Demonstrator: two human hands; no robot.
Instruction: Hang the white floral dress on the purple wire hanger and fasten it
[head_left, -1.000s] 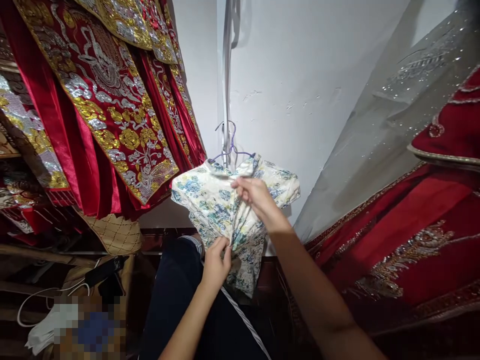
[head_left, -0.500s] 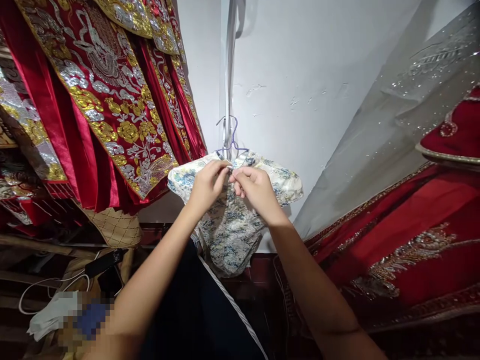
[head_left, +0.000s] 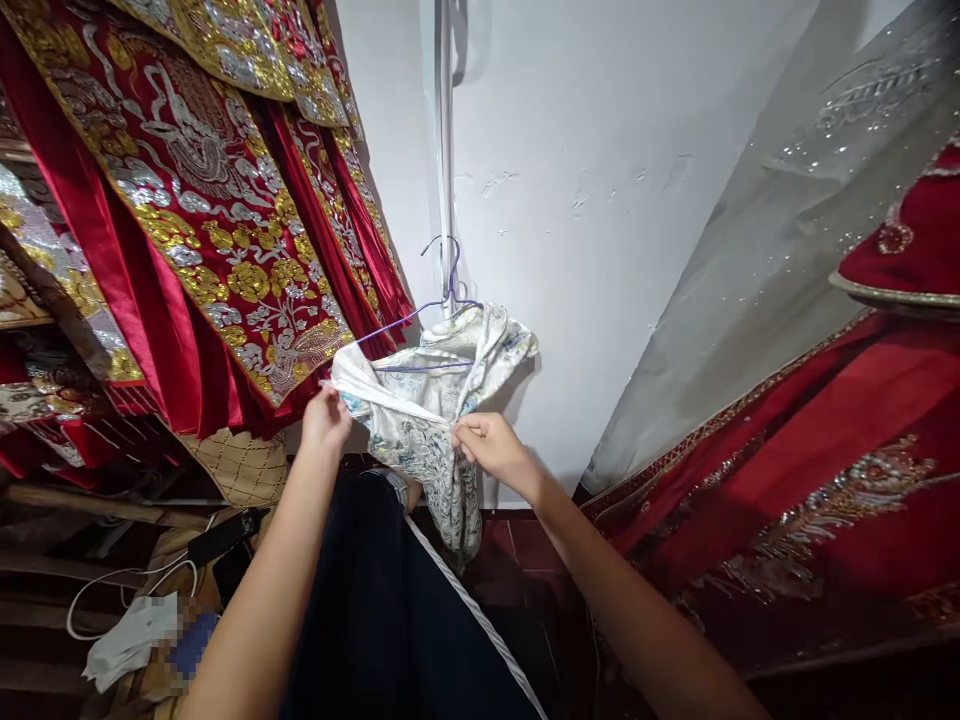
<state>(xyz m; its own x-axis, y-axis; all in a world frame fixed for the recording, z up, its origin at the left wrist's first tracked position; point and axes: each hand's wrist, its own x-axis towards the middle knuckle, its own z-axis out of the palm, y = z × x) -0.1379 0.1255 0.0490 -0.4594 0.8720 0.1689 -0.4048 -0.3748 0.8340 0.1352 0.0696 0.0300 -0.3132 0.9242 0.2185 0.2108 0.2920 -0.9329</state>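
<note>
A white floral shirt (head_left: 420, 440) with blue and green print hangs on a purple wire hanger (head_left: 453, 270) against the wall. Its front is pulled apart, so the inside and the hanger's lower bar show through the opening. The hanger's left shoulder is bare, while the right side is still covered by cloth. My left hand (head_left: 326, 420) pinches the shirt at its left shoulder, drawn out and down. With fingers closed, my right hand (head_left: 491, 445) grips the front edge near the middle. Below the hands, the lower part of the shirt hangs bunched.
Red garments with gold and silver embroidery (head_left: 217, 210) hang at left. A sheer sparkling veil (head_left: 720, 290) and a beaded red dress (head_left: 840, 410) hang at right. A white pole (head_left: 442, 130) runs up the wall. At lower left lie a black device (head_left: 223, 538), a cable and white tissue (head_left: 133, 640).
My hands have moved apart from the neckline, the left one outward and down. The shirt front has opened, and its left shoulder has come off the hanger.
</note>
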